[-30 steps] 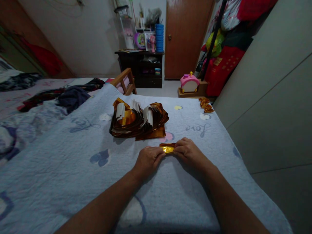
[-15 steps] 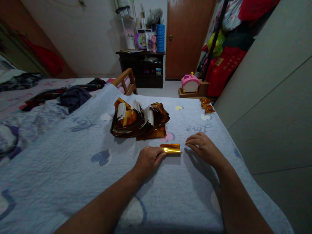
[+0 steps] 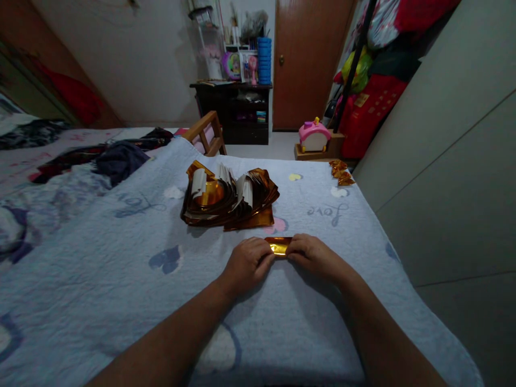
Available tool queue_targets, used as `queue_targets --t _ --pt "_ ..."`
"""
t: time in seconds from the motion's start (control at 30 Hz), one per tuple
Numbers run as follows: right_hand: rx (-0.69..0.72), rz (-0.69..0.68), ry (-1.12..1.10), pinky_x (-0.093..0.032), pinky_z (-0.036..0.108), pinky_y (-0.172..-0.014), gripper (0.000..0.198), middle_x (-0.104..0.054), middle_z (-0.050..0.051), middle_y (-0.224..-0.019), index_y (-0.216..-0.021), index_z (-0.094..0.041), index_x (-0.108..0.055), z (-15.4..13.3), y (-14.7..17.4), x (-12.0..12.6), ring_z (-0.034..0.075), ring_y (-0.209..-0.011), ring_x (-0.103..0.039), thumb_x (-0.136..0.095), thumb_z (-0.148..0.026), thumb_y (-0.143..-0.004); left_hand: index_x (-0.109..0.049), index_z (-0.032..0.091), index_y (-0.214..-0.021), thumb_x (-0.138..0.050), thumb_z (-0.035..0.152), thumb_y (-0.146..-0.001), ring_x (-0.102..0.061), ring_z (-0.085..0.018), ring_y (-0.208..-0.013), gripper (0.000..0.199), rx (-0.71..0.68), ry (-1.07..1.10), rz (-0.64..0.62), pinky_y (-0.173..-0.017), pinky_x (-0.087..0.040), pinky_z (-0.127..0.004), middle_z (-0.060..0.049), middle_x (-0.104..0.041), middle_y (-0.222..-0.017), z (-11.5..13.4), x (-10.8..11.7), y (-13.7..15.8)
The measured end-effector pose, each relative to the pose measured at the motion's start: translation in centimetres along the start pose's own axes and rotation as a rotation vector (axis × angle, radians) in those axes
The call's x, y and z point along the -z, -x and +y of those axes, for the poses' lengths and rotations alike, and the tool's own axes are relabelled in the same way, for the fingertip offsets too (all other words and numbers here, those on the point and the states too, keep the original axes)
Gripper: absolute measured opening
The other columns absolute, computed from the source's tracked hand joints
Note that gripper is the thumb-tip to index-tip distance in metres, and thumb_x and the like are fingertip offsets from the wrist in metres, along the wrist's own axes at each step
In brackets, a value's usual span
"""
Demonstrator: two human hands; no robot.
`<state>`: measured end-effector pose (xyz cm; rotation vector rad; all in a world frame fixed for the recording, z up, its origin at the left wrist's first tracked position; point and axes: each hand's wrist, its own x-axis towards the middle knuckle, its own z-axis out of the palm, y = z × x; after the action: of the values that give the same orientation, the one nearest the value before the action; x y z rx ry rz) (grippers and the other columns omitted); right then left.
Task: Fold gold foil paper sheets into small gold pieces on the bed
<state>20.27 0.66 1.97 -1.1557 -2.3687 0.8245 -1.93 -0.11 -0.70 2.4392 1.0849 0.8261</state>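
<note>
A small rolled piece of shiny gold foil paper (image 3: 279,248) lies across the bed between my hands. My left hand (image 3: 249,264) is closed on its left end, thumb in front and fingers behind. Its right end is pinched by my right hand (image 3: 312,255), so both ends are hidden under fingers. Just beyond lies a large heap of gold foil sheets with white-backed strips (image 3: 229,198), curled and stacked together. Several folded gold foil pieces (image 3: 342,173) sit near the far right corner of the bed.
A pale blue bedspread (image 3: 193,322) with hearts and lettering lies under everything. Dark crumpled clothes (image 3: 121,161) are at the left. A wooden chair (image 3: 207,134) stands at the far edge, a pink toy case (image 3: 314,137) beyond. A pale cabinet (image 3: 451,188) flanks the right side.
My right hand has moved left and down and taken hold of the right end of the gold foil roll. My left hand has kept its grip on the other end.
</note>
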Motion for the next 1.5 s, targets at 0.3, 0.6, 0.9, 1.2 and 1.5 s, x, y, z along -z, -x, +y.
queue_targets --t 0.3,0.6,0.9,1.2,1.5 --pt "-0.087 0.036 0.092 -0.045 0.029 -0.074 0.022 -0.068 0.005 -0.083 -0.083 -0.018 -0.07 0.5 -0.3 -1.0 0.017 -0.077 -0.06 -0.052 -0.012 -0.093 -0.066 0.018 -0.078 -0.053 0.022 -0.094 -0.056 -0.021 -0.085 0.021 0.114 -0.088 0.002 -0.079 -0.046 -0.037 -0.006 -0.061 -0.085 0.0 0.0 -0.3" --pt "-0.196 0.033 0.164 -0.042 0.029 -0.071 0.022 -0.069 0.007 -0.081 -0.078 -0.018 -0.066 0.6 -0.4 -1.1 0.019 -0.076 -0.061 -0.051 -0.015 -0.094 -0.067 0.017 -0.083 -0.056 0.025 -0.096 -0.054 -0.023 -0.09 0.019 0.217 -0.134 -0.016 -0.082 -0.044 -0.038 -0.006 -0.058 -0.089 -0.5 -0.7 -0.5" --pt "-0.265 0.072 0.109 -0.039 0.028 -0.07 0.017 -0.068 0.006 -0.081 -0.082 -0.018 -0.066 0.2 -0.4 -1.1 0.018 -0.076 -0.06 -0.052 -0.013 -0.091 -0.068 0.017 -0.081 -0.055 0.024 -0.095 -0.052 -0.024 -0.092 0.021 0.269 -0.174 -0.042 -0.083 -0.042 -0.04 -0.007 -0.058 -0.092 -0.2 -0.7 -0.6" --pt "-0.308 0.069 0.138 -0.037 0.028 -0.071 0.013 -0.067 0.006 -0.085 -0.085 -0.017 -0.066 0.8 -0.5 -1.5 0.017 -0.078 -0.057 -0.054 -0.016 -0.09 -0.066 0.018 -0.08 -0.06 0.023 -0.089 -0.053 -0.025 -0.096 0.011 0.338 -0.137 -0.035 -0.085 -0.042 -0.041 -0.007 -0.057 -0.093 0.1 -0.5 -0.7" --pt "-0.306 0.083 0.118 -0.035 0.026 -0.069 0.01 -0.065 0.004 -0.083 -0.084 -0.018 -0.064 1.0 -0.5 -1.7 0.016 -0.075 -0.056 -0.056 -0.012 -0.086 -0.065 0.017 -0.081 -0.062 0.023 -0.089 -0.052 -0.026 -0.099 0.01 0.345 -0.167 -0.057 -0.086 -0.042 -0.04 -0.007 -0.057 -0.096 0.2 -0.5 -0.6"
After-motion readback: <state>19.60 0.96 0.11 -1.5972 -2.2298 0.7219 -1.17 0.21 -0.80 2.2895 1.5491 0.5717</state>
